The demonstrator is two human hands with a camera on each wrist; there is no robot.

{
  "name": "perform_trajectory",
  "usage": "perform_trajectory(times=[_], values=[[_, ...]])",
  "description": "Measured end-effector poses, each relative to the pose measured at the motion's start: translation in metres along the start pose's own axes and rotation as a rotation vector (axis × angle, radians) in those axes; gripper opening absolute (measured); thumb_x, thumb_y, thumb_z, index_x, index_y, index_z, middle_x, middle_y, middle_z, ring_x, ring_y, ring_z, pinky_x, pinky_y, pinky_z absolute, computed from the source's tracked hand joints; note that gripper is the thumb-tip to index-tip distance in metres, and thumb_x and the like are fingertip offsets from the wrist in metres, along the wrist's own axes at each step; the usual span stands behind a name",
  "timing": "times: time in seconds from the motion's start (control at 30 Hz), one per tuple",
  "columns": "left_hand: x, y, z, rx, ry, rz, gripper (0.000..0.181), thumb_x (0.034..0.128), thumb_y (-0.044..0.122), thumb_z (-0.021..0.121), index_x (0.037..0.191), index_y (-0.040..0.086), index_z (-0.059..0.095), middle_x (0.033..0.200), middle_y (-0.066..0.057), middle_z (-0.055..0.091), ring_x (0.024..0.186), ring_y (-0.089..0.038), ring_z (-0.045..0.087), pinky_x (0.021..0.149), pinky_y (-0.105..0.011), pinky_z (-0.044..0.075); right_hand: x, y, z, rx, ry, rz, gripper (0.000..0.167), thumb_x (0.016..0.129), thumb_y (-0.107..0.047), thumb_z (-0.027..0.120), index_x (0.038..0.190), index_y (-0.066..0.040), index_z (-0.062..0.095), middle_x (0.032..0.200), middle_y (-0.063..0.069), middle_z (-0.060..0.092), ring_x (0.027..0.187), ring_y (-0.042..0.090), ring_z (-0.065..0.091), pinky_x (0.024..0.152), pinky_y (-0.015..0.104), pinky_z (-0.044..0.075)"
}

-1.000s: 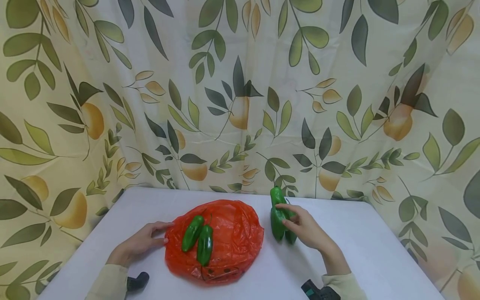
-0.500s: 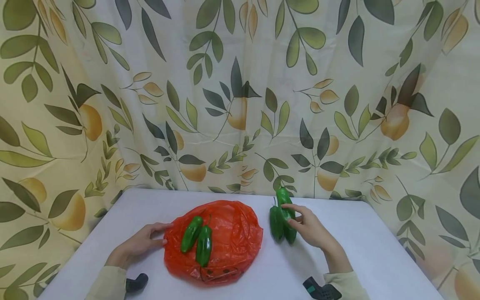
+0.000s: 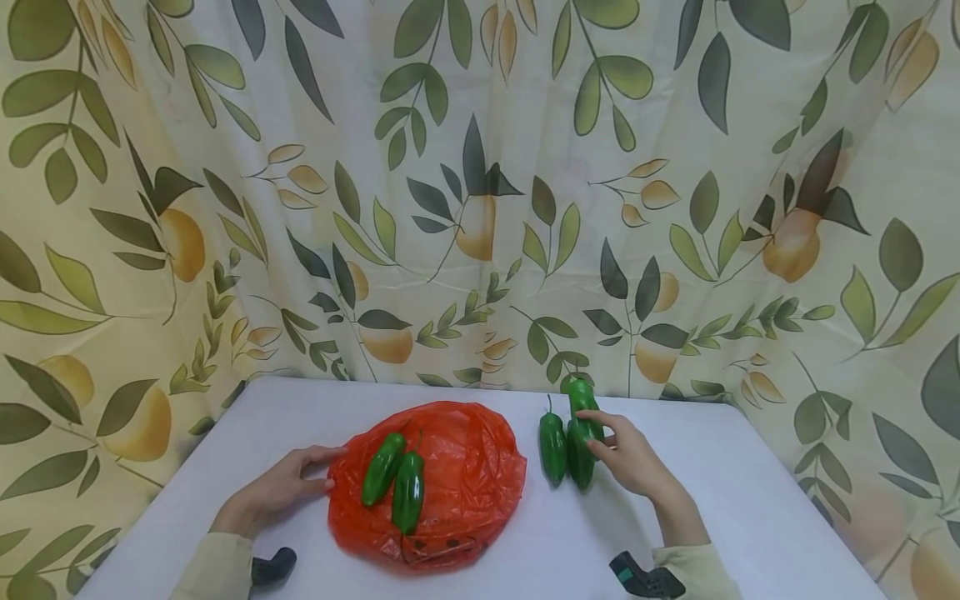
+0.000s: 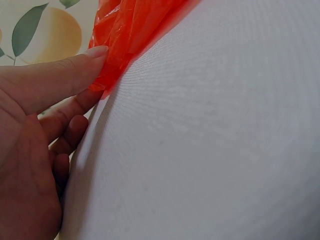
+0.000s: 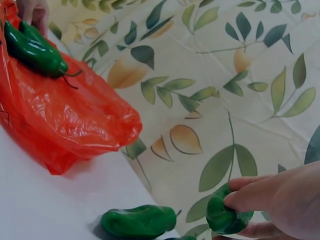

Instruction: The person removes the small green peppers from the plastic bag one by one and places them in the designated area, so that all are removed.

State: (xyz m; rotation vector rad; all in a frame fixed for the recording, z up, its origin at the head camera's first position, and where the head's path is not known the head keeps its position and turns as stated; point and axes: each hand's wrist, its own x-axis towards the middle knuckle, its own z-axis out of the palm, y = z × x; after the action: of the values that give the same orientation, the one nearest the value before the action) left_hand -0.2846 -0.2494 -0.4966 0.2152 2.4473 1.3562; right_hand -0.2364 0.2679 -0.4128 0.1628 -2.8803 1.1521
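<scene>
A crumpled red plastic bag [image 3: 472, 467] lies on the table, with two green peppers [image 3: 383, 468] on top of it. My left hand [image 3: 281, 485] pinches the bag's left edge; in the left wrist view the thumb [image 4: 85, 67] lies over the red film and a finger is under it. To the right of the bag, my right hand [image 3: 626, 454] grips a green pepper [image 5: 222, 215] between thumb and fingers. Just left of that hand, two more green peppers lie side by side, the left one [image 3: 552, 450] and the right one [image 3: 580, 462], which partly overlaps the held pepper in the head view.
The white tabletop [image 3: 525, 542] ends at a back edge close behind the peppers. A leaf-and-fruit patterned curtain [image 3: 480, 208] hangs behind and at the sides. Dark wrist devices [image 3: 647, 577] sit at both sleeves.
My right hand has moved a little to the right with the held pepper, uncovering first the left and then the right lying pepper. The left hand and the bag look unmoved.
</scene>
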Motion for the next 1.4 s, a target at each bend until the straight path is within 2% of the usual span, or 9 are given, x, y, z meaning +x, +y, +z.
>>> perform_trajectory(times=[0.3, 0.53, 0.67, 0.9, 1.13, 1.27, 1.4], values=[[0.000, -0.001, -0.001, 0.003, -0.001, -0.006, 0.054, 0.0888, 0.017, 0.073, 0.141, 0.020, 0.061, 0.155, -0.013, 0.048, 0.150, -0.045, 0.028, 0.118, -0.074, 0.020, 0.002, 0.008, -0.005, -0.006, -0.001, 0.024, 0.046, 0.098, -0.005, 0.060, 0.144, -0.006, 0.052, 0.147, 0.036, 0.041, 0.106, 0.037, 0.066, 0.077, 0.042, 0.063], [0.003, -0.001, -0.001, 0.017, -0.011, 0.020, 0.055, 0.0890, 0.019, 0.073, 0.142, 0.018, 0.059, 0.156, -0.015, 0.046, 0.151, -0.046, 0.026, 0.118, -0.074, 0.019, 0.003, 0.017, -0.007, -0.022, 0.008, 0.044, 0.046, 0.098, -0.005, 0.059, 0.144, -0.005, 0.052, 0.149, 0.036, 0.042, 0.108, 0.041, 0.067, 0.079, 0.043, 0.063], [0.003, -0.001, -0.001, 0.012, -0.006, 0.010, 0.056, 0.0884, 0.019, 0.074, 0.142, 0.018, 0.059, 0.156, -0.015, 0.046, 0.151, -0.045, 0.027, 0.118, -0.074, 0.019, 0.004, 0.021, -0.007, -0.029, 0.010, 0.060, 0.046, 0.098, -0.005, 0.058, 0.143, -0.004, 0.052, 0.149, 0.035, 0.042, 0.109, 0.043, 0.067, 0.080, 0.043, 0.063], [0.001, -0.001, -0.001, 0.032, 0.005, -0.003, 0.056, 0.0882, 0.018, 0.074, 0.142, 0.019, 0.059, 0.156, -0.015, 0.046, 0.150, -0.046, 0.027, 0.117, -0.075, 0.021, 0.005, 0.029, -0.006, -0.022, 0.001, 0.084, 0.045, 0.097, -0.003, 0.058, 0.142, -0.002, 0.053, 0.151, 0.037, 0.039, 0.115, 0.051, 0.063, 0.083, 0.046, 0.063], [0.001, -0.001, 0.000, 0.024, -0.003, 0.001, 0.055, 0.0883, 0.018, 0.074, 0.142, 0.018, 0.060, 0.155, -0.014, 0.048, 0.149, -0.045, 0.028, 0.117, -0.075, 0.022, 0.006, 0.040, -0.003, -0.039, 0.008, 0.113, 0.045, 0.096, -0.002, 0.058, 0.140, -0.001, 0.054, 0.149, 0.038, 0.041, 0.119, 0.051, 0.059, 0.086, 0.047, 0.062], [0.001, -0.002, -0.001, 0.028, -0.008, 0.019, 0.055, 0.0887, 0.019, 0.074, 0.142, 0.017, 0.059, 0.155, -0.015, 0.048, 0.149, -0.046, 0.028, 0.117, -0.075, 0.022, 0.007, 0.044, -0.002, -0.079, 0.007, 0.120, 0.043, 0.095, -0.001, 0.059, 0.139, 0.000, 0.056, 0.148, 0.037, 0.043, 0.124, 0.051, 0.055, 0.091, 0.051, 0.060], [0.001, -0.002, -0.001, 0.025, -0.005, 0.024, 0.054, 0.0886, 0.019, 0.074, 0.141, 0.018, 0.060, 0.154, -0.014, 0.048, 0.150, -0.045, 0.028, 0.118, -0.074, 0.020, 0.008, 0.046, -0.002, -0.117, 0.000, 0.121, 0.042, 0.095, 0.000, 0.059, 0.136, 0.002, 0.057, 0.146, 0.037, 0.045, 0.129, 0.053, 0.050, 0.100, 0.060, 0.053]])
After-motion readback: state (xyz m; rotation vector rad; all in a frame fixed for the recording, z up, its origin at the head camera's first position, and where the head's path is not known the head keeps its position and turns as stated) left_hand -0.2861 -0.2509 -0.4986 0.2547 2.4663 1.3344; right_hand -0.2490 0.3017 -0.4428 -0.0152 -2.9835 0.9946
